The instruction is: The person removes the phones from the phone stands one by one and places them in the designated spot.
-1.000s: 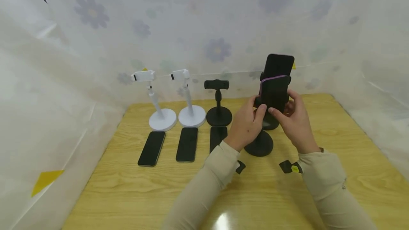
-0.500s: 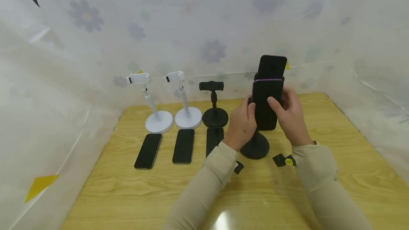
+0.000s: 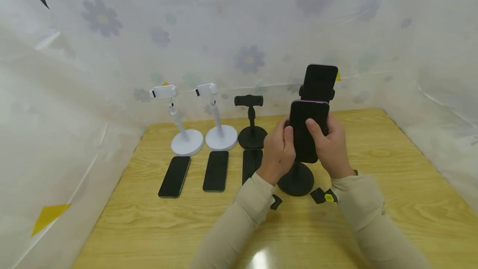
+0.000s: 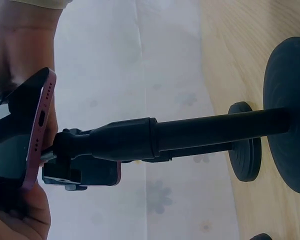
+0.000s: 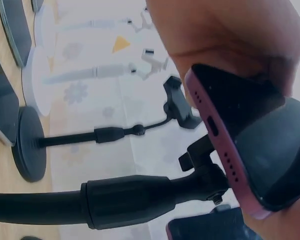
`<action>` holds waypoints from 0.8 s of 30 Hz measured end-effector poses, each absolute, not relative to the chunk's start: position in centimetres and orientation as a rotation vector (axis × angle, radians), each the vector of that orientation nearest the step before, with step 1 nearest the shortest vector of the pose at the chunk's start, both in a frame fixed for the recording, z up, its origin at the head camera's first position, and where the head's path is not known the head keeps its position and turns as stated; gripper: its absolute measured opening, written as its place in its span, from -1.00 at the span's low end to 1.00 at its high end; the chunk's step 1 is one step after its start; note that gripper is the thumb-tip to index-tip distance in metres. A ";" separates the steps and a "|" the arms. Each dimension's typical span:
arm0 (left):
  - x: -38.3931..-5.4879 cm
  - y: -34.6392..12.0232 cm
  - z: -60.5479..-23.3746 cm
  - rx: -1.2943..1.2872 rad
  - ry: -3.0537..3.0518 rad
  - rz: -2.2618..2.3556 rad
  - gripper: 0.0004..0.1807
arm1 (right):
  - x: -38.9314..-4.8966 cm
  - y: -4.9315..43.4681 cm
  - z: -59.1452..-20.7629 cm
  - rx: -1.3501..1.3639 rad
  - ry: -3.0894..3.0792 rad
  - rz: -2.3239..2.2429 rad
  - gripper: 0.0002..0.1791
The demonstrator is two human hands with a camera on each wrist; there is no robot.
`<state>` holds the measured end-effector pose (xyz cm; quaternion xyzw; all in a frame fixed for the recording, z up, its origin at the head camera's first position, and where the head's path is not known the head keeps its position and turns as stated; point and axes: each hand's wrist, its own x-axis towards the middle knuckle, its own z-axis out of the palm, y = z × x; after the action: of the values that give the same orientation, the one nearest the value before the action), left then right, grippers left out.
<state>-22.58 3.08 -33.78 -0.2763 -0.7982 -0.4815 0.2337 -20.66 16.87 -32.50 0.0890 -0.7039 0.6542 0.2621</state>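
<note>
A phone with a black screen and pink edge [image 3: 308, 132] sits at the head of a black phone stand [image 4: 120, 140], whose round base [image 3: 296, 181] is on the table. My left hand [image 3: 277, 150] grips the phone's left side, next to the clamp end. On the other side my right hand [image 3: 331, 146] holds the phone, its thumb lying on the screen. Most fingers are hidden behind it. The bottom edge of the phone [image 5: 222, 145] shows in the right wrist view. Just behind stands another phone [image 3: 320, 80] in a second black stand.
Two white phone stands [image 3: 186, 142] and a black one [image 3: 252, 137] line the back left of the wooden table [image 3: 149, 227]. Several phones lie flat before them, among them a leftmost phone [image 3: 174, 177]. A flower-patterned sheet [image 3: 209, 32] hangs behind.
The stand with the held phone has come nearer and slightly left. The phone sits lower and straighter, showing more of the phone behind. Both hands moved along with it.
</note>
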 end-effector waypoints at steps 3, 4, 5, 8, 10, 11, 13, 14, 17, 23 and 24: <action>-22.1 2.7 -34.1 -0.745 -2.133 -1.317 -0.63 | -19.9 16.1 -32.5 0.229 -1.909 1.737 -0.81; -21.9 2.6 -34.2 -0.743 -2.114 -1.308 -0.64 | -19.7 15.9 -32.6 0.232 -1.908 1.726 -0.81; -21.7 2.5 -34.2 -0.743 -2.095 -1.303 -0.65 | -19.4 15.7 -32.6 0.243 -1.905 1.715 -0.80; -21.2 2.1 -34.3 -0.754 -2.054 -1.276 -0.67 | -18.9 15.2 -32.7 0.298 -1.864 1.699 -0.76; -21.0 2.0 -34.3 -0.768 -2.032 -1.237 -0.66 | -18.6 15.0 -32.7 0.336 -1.814 1.704 -0.73; -20.9 2.0 -34.3 -0.776 -2.020 -1.208 -0.65 | -18.5 15.0 -32.6 0.354 -1.790 1.703 -0.73; -20.8 1.9 -34.3 -0.790 -1.985 -1.150 -0.63 | -18.3 14.8 -32.5 0.360 -1.746 1.708 -0.75; -20.7 1.8 -34.3 -0.793 -1.965 -1.127 -0.62 | -18.3 14.7 -32.4 0.356 -1.732 1.710 -0.76; -20.6 1.7 -34.4 -0.791 -1.910 -1.091 -0.62 | -18.3 14.4 -32.2 0.336 -1.764 1.685 -0.75; -20.5 1.7 -34.6 -0.793 -1.906 -1.103 -0.58 | -17.8 14.3 -32.5 0.292 -1.842 1.638 -0.52; -20.4 1.8 -34.6 -0.793 -1.909 -1.109 -0.57 | -17.8 14.3 -32.6 0.290 -1.835 1.623 -0.49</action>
<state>-20.45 1.77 -34.62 -0.3118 -0.7503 -0.4358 0.3872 -17.77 14.27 -32.63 0.1110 -0.7020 0.6208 0.3307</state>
